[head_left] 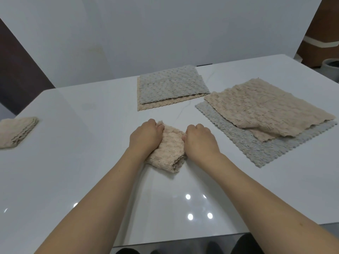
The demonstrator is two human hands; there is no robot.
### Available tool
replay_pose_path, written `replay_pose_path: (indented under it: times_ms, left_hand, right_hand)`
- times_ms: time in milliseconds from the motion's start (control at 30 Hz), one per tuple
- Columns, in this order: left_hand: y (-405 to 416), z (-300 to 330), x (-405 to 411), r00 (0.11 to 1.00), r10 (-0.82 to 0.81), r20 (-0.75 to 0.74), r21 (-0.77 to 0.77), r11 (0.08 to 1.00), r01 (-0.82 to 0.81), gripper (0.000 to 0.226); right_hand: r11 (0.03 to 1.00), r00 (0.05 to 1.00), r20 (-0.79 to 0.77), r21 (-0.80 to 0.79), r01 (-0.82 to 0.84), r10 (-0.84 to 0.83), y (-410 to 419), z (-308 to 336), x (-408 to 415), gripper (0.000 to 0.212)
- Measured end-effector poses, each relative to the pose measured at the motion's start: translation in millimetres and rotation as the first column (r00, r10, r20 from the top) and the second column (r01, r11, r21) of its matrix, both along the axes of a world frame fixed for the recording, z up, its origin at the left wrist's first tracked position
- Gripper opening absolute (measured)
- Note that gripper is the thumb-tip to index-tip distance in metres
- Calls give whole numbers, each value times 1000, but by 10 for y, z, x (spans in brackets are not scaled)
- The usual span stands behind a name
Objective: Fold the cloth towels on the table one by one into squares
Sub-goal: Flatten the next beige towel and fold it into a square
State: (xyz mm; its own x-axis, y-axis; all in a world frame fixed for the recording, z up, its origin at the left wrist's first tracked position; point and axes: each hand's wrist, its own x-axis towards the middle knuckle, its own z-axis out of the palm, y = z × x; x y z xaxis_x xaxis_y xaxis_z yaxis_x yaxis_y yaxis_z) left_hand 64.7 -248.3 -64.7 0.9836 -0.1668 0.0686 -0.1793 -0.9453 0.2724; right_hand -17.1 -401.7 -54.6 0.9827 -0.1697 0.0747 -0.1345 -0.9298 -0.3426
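both forearms reach forward, knuckles up | left hand (145,137) and right hand (200,142) curl fingers, gripping the folded beige towel (169,149) from either side | towel on tabletop (91,162), near the spread beige towel (266,110)

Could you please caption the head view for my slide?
Both hands, left hand and right hand, grip a small folded beige cloth towel on the glossy white table.

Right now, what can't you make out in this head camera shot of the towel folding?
- Fingertips of left hand and right hand: curled into the beige towel, hidden by the knuckles.
- Folded beige stack: cut off by the left edge.
- Grey towel on the right: mostly covered by the beige one.
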Motion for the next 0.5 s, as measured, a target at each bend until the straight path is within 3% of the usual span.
replay_pose_path:
  times_ms: [100, 233, 333, 500]
  left_hand:
    - [-12, -43, -41, 999, 15, 40, -22, 1000, -14, 33]
    - [-23, -118, -80, 991, 24, 131, -1, 1000, -25, 37]
    - [-5, -141, -86, 979, -8, 202, 29, 1000, 2, 36]
    - [49, -99, -114, 977, -36, 211, -219, 972, 83, 22]
  right_hand:
    - [998, 996, -86, -56, -12, 7, -5, 74, 58, 19]
    - [997, 966, -254, 66, -38, 54, -17, 239, 204, 10]
    - [990, 965, -239, 110, -86, 111, 4, 264, 288, 17]
    - [980, 975, -165, 156, -126, 152, 12, 172, 384, 46]
